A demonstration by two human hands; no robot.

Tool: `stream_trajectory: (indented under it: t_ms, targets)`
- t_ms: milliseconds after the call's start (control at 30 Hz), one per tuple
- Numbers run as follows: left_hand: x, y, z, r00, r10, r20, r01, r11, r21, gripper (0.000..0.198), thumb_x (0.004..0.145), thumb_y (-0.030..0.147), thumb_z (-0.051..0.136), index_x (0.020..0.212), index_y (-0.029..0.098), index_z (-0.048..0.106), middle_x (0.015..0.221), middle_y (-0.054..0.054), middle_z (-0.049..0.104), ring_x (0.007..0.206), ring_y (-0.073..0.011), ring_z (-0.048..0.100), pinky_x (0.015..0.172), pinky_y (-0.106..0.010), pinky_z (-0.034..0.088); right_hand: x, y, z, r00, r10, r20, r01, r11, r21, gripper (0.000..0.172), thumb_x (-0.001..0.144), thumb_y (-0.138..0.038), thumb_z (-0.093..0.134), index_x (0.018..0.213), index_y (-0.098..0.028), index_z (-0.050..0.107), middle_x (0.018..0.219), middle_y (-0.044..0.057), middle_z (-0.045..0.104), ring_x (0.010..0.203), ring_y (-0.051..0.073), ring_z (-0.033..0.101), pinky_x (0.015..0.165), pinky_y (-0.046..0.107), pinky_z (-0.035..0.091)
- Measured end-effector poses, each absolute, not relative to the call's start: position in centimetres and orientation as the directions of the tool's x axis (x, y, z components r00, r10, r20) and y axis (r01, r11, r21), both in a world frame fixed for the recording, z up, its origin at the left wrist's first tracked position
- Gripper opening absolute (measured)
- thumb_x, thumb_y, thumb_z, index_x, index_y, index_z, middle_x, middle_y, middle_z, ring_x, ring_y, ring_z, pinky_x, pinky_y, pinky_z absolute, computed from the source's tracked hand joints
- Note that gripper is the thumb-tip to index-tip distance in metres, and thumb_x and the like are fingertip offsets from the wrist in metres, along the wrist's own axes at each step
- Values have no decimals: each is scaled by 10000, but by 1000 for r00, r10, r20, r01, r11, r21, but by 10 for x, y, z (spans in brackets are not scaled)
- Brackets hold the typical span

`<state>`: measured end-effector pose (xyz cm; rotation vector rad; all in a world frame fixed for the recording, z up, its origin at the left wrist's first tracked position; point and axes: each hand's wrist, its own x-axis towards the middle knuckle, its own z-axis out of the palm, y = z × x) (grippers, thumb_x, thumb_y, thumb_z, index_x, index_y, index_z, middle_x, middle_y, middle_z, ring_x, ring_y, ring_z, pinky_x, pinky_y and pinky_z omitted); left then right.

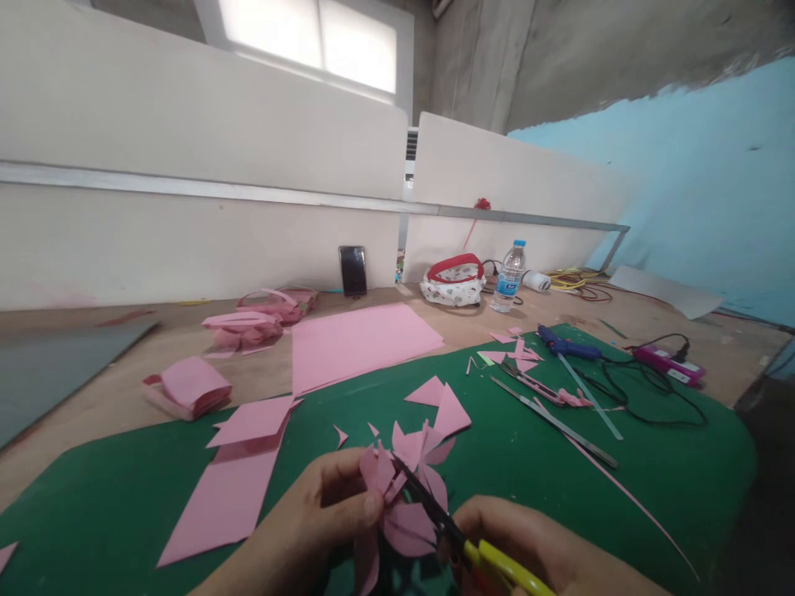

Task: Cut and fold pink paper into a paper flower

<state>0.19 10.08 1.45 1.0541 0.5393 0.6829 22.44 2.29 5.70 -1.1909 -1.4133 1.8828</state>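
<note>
My left hand [341, 505] pinches a pink paper flower [407, 530] with several pointed petals between thumb and fingers. In my right hand [515, 530] is a pair of scissors [435, 509] with dark blades and yellow handles. The blade tips reach in among the petals, close to my left fingertips. Just beyond the flower lie cut pink paper pieces [452, 411] and a few small scraps on the green cutting mat [497, 447]. Folded pink paper [224, 497] rests on the mat to the left of my left hand.
Pink sheets [360, 339] and folded paper bundles [190, 385] lie behind the mat. A blue glue gun [568, 343], tweezers [559, 422] and a purple power strip [667, 364] are at right. Farther back stand a water bottle [509, 277], a pouch [453, 283] and a phone [353, 271].
</note>
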Motion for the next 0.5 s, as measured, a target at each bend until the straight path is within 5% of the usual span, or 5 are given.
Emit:
stream_trajectory:
  t_ms: [267,500]
  targets:
    - [1,101,12,658,744,-119,-222,343,913,264,704,399,761,739,141,717,693,-81,706,630,-193,659,571,-251,499,222,25,60,-498,786,-365,99,-367,-925,548,649,-574,771,976,-191,554,794,-26,426,695,106,376,674,193,345]
    - [0,102,12,691,714,-113,-201,340,919,254,722,393,748,717,143,708,696,-82,710,625,-197,665,455,-199,434,221,22,57,-515,791,-332,105,-326,-940,572,673,-630,725,971,-179,539,788,-22,414,688,106,353,643,194,313]
